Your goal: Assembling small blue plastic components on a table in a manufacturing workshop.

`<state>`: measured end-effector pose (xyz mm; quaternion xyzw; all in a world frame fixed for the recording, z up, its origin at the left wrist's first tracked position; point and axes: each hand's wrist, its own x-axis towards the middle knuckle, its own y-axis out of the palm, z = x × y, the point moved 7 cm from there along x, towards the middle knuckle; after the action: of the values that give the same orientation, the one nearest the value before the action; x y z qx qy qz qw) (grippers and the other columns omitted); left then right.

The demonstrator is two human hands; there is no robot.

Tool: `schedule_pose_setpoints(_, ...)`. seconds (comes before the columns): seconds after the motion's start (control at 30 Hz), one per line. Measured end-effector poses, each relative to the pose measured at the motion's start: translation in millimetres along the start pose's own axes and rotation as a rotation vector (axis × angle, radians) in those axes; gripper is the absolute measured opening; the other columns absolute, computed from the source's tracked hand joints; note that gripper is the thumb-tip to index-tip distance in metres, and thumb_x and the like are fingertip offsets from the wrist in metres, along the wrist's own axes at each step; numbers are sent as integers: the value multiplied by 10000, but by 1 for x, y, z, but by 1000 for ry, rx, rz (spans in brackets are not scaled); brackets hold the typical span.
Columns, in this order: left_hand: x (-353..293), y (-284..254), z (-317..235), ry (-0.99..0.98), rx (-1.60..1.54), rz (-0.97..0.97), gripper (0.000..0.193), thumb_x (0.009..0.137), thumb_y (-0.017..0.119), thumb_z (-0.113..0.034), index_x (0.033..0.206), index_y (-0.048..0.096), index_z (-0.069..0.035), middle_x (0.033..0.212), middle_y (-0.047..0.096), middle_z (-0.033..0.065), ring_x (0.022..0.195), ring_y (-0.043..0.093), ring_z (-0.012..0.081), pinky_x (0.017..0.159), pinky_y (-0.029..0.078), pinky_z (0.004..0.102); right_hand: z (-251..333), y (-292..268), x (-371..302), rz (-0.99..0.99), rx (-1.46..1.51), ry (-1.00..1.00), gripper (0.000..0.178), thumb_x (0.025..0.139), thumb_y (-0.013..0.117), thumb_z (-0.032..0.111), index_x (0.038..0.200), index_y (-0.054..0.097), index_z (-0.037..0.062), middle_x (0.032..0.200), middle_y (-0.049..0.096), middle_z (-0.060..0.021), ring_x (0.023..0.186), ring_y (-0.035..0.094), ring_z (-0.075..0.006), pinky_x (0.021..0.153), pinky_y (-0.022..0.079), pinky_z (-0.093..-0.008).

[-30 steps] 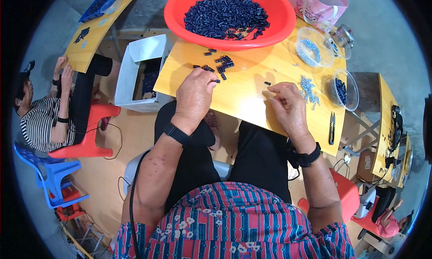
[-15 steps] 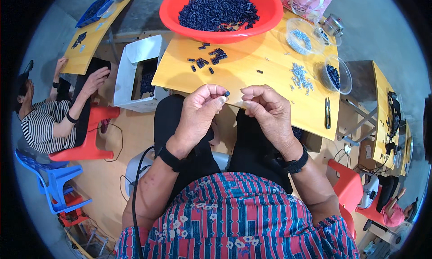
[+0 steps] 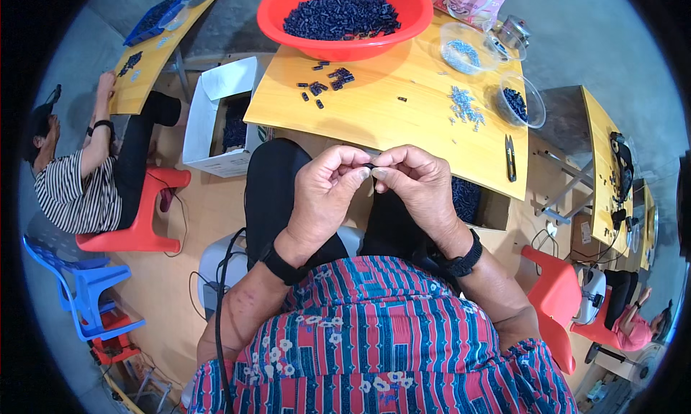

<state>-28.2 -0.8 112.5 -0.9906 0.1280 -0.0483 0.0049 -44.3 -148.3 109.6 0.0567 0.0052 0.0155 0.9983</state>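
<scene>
My left hand pinches a small dark cylindrical plastic part between thumb and forefinger, just in front of the table edge. My right hand is closed in a pinch against the same part, fingertips touching those of the left; whatever lies between its fingers is hidden. On the table beyond are several loose dark parts, a single dark piece and a scatter of small clear-silvery pieces. A pair of black thread snips lies near the right edge.
A large red basin of dark parts stands at the back. Clear tubs with pieces line the right side. Beside the table sits an open white box; another box is underneath. A co-worker sits at the left, another far right.
My right hand has come left to meet the left hand at the small part. The view has shifted slightly. The co-worker at the left has brought a raised hand back to their table.
</scene>
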Motion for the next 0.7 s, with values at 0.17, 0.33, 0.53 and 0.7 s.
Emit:
schedule_pose_setpoints(0.17,-4,3,5,-17,-169,12,138,872,632,32,1008,638,7,931,652,32,798,591,54,729,503,200,-8,0,-7,23,106,39,72,868,671,12,939,670,-4,844,680,-31,745,620,-57,682,504,-199)
schedule_pose_setpoints(0.33,-7,2,9,-45,-190,26,174,865,647,33,1037,641,8,936,644,33,801,588,56,726,503,197,-4,5,-7,73,177,-12,75,879,651,-4,954,645,-9,859,671,-36,756,625,-72,703,508,-209)
schedule_pose_setpoints(0.53,-7,7,-1,18,-116,43,162,849,679,14,1011,675,4,898,633,29,794,585,60,704,492,193,-14,-1,-6,131,332,-33,192,883,621,-32,1063,577,18,953,658,-51,787,625,-87,720,509,-217)
schedule_pose_setpoints(0.7,-5,10,2,11,-33,51,155,824,699,12,976,705,-17,880,622,19,770,574,65,664,458,198,-18,-4,-8,114,384,-2,222,883,603,-45,1091,567,26,955,656,-49,775,618,-85,705,503,-208)
